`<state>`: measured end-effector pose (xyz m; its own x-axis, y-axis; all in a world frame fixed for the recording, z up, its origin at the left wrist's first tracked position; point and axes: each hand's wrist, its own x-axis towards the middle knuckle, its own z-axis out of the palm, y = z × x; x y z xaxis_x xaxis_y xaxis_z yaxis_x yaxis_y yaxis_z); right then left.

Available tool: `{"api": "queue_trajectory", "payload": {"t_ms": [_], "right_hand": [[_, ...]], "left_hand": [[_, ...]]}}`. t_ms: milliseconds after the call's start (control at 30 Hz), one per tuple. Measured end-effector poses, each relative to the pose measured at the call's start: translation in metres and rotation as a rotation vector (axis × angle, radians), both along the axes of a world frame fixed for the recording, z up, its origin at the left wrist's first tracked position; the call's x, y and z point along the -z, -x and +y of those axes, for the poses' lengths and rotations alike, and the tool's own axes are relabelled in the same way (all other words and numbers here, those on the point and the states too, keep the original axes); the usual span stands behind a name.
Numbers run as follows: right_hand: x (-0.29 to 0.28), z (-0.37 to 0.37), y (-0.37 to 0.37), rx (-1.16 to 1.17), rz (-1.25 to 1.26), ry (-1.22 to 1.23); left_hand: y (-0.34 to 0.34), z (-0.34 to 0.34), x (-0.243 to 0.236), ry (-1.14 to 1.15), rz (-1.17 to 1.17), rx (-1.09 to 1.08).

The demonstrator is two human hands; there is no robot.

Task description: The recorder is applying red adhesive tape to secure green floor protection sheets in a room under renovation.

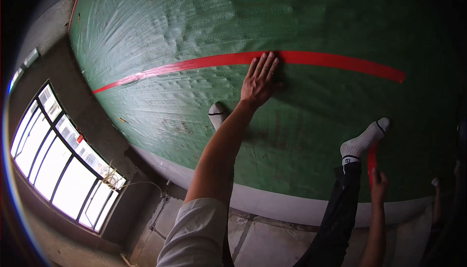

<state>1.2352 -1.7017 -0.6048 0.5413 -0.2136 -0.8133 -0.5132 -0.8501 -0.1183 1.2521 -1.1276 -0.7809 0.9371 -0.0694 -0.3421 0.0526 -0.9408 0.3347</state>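
The tape (331, 58) lies ahead of us on the green sheet (311, 106), its long axis running across from left to right in a shallow bow, with its loose-looking cut end at the right. Our left hand (260, 83) is the nearer one: it rests flat near the tape's middle, fingertips on the red, fingers straight and gripping nothing. Our right hand (379, 187) is well back toward us, low on the right, closed around the near end of a red strip (372, 160) that runs forward to our right foot (362, 139), where we lose sight of it.

That foot stands between our right hand and the tape's right end, so it is the main thing in the way. Our left foot (217, 115) stands just beside the left forearm, short of the tape. Creases spread over the sheet toward the left; a pale border (272, 202) runs along its near side, and a window (73, 184) is beyond, at left.
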Motion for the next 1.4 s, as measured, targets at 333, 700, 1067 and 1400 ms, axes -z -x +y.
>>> {"api": "queue_trajectory", "payload": {"t_ms": [333, 700, 1067, 1400], "right_hand": [[-0.020, 0.229, -0.024, -0.441, -0.219, -0.352], [-0.225, 0.494, -0.085, -0.773, -0.814, -0.498], [-0.367, 0.363, -0.084, -0.343, -0.500, -0.638], [-0.324, -0.030, -0.045, 0.099, -0.448, -0.120]], "left_hand": [[0.300, 0.317, -0.145, -0.178, 0.805, -0.977], [0.312, 0.076, -0.376, 0.348, 0.563, -1.335], [0.162, 0.064, -0.552, 0.459, 0.354, -1.070], [0.190, -0.019, -0.614, 0.341, 0.253, -1.182]]}}
